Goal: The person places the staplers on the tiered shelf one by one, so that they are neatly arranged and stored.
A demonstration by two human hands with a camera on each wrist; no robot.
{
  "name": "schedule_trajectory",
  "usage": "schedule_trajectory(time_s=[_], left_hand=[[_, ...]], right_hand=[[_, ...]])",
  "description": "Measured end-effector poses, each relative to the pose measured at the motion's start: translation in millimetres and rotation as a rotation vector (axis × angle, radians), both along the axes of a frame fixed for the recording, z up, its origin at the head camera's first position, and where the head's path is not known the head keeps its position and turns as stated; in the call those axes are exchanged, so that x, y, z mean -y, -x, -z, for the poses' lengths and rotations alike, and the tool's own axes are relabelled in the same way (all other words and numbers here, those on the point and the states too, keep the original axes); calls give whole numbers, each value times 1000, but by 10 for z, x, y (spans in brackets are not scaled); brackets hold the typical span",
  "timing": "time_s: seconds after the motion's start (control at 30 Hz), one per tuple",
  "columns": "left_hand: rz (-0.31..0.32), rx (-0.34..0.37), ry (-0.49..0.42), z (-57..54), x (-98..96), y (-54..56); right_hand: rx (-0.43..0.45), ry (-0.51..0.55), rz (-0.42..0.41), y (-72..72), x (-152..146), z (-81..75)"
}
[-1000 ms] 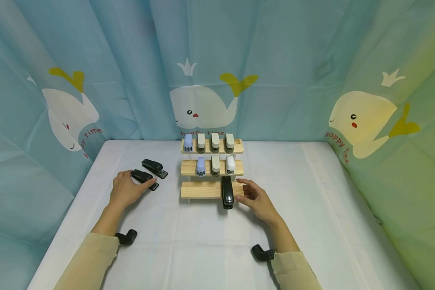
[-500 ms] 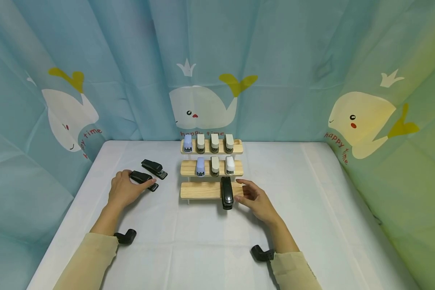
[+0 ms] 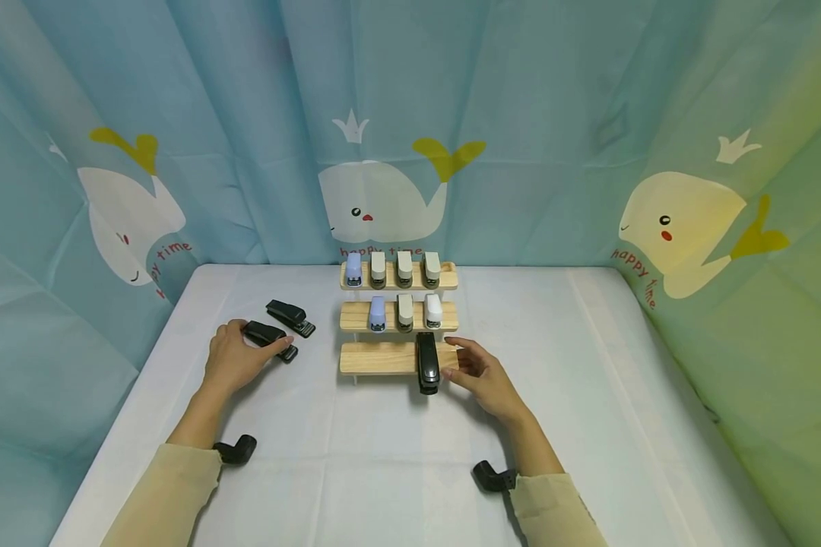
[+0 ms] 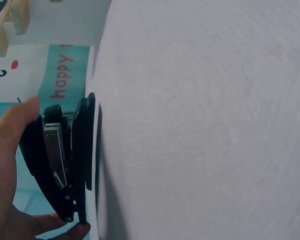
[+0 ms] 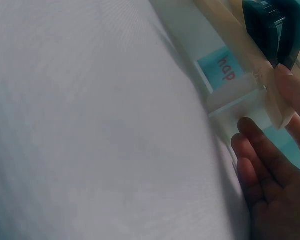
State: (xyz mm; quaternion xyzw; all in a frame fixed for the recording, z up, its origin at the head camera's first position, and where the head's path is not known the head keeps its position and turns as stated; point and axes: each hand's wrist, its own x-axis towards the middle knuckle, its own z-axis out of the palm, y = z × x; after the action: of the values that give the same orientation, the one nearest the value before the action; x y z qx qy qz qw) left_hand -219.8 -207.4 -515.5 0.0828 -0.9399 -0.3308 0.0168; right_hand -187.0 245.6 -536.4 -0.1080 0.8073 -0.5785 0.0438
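My left hand holds a black stapler low over the left of the table, thumb at one end and fingers at the other. In the left wrist view this stapler stands on edge in the picture, its metal magazine showing. A second black stapler lies just behind it. My right hand grips the right end of the bottom shelf of a three-tier wooden display rack. Close to that thumb, a larger black stapler lies across the shelf, overhanging its front; its end shows in the right wrist view.
The middle tier carries a lilac mini stapler, a beige one and a white one. Along the top tier stand several more, one lilac. Behind the white-covered table hangs a blue whale-print curtain.
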Motion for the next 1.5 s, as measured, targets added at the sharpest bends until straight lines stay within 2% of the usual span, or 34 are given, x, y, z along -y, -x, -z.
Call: schedule_trajectory(time_s=[0.53, 1.17, 1.5], left_hand=[[62, 13, -44, -130, -75, -115], [118, -18, -44, -285, -200, -227], [175, -43, -47, -328, -302, -268]], right_hand=[[0, -7, 1, -9, -6, -5], [1, -6, 1, -9, -4, -3], [-11, 7, -9, 3, 0, -7]])
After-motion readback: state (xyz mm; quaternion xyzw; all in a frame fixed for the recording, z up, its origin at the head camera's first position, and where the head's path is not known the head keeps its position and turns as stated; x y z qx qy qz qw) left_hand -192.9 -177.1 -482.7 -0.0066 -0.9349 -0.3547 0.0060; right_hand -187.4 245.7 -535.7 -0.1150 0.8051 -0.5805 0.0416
